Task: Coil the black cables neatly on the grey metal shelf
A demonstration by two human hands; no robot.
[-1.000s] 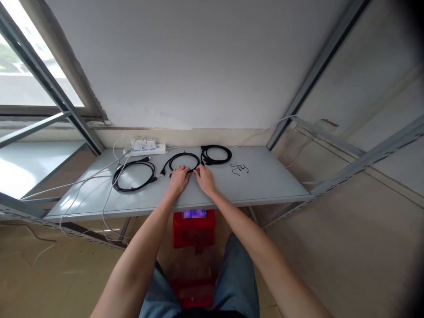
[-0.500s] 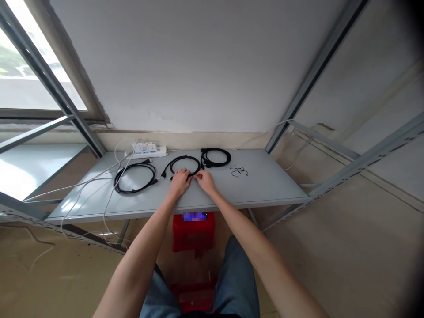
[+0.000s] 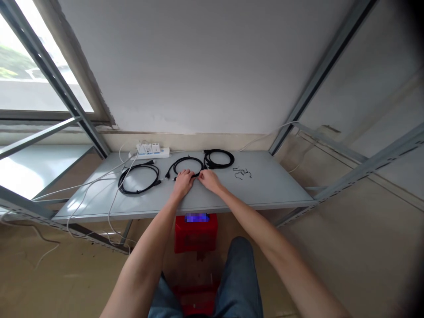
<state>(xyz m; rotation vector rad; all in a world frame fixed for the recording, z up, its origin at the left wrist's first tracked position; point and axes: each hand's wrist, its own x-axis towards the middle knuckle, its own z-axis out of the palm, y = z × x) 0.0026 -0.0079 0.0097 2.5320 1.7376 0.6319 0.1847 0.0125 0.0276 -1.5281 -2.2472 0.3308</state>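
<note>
One gray shelf, with the middle black cable lying coiled flat on it, longer left to right, loose end pointing left and toward the person. Left hand has fingers at its near edge, right hand bunched narrow there too; can't tell the exact grip.

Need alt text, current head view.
A person's left hand and right hand touch the near edge of a coiled black cable on a gray shelf. A left coil and right coil flank it; loose twist ties lie right, a white power strip back left.
</note>
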